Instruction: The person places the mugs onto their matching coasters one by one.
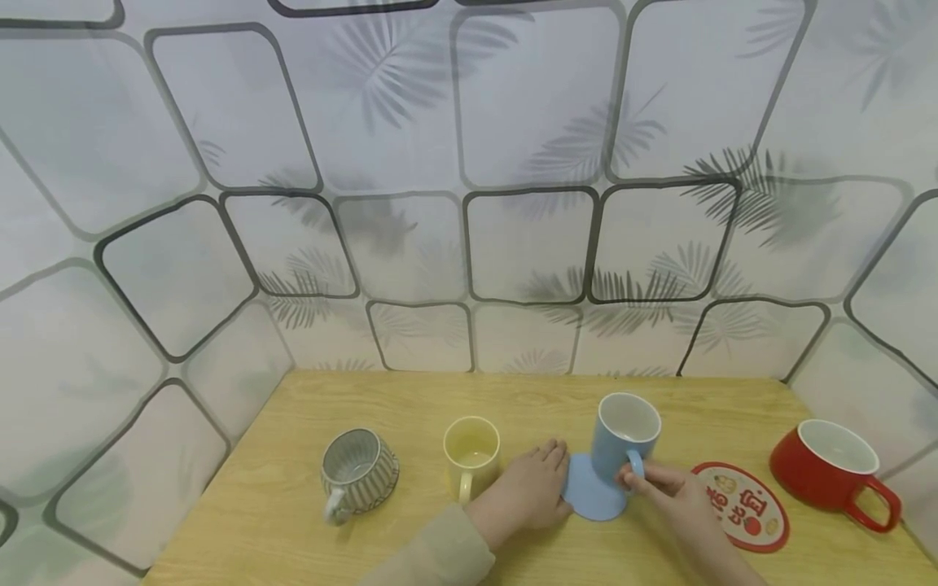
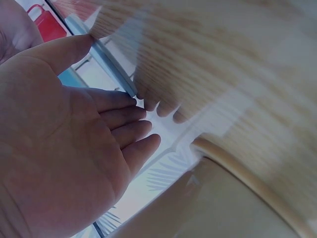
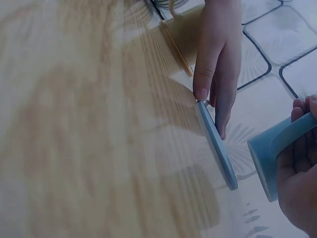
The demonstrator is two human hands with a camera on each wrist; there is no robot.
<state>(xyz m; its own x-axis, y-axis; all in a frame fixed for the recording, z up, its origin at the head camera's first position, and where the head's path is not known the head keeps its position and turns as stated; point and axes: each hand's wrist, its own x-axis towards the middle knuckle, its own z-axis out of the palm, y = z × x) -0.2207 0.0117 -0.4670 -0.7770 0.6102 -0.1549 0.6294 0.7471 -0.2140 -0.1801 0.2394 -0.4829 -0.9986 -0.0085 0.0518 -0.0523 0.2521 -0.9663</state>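
Observation:
In the head view, my right hand (image 1: 670, 496) grips the handle of a light blue mug (image 1: 614, 448) with a white inside. The right wrist view shows the mug (image 3: 267, 156) upright and raised, with a gap between its base and a round blue coaster (image 3: 218, 148). On the wooden table lies that coaster (image 1: 599, 506), partly covered by the mug in the head view. My left hand (image 1: 523, 492) rests beside it; thumb and fingers, fairly straight, touch the coaster's edge (image 2: 106, 62) in the left wrist view. A yellow mug (image 1: 469, 456) stands just left of this hand.
A grey striped mug (image 1: 366, 480) stands at the left of the table (image 1: 410, 537). To the right lies a red-rimmed round coaster (image 1: 777, 533) with printed characters, and beyond it stands a wide red mug (image 1: 813, 476). Patterned cloth (image 1: 528, 325) hangs behind the table.

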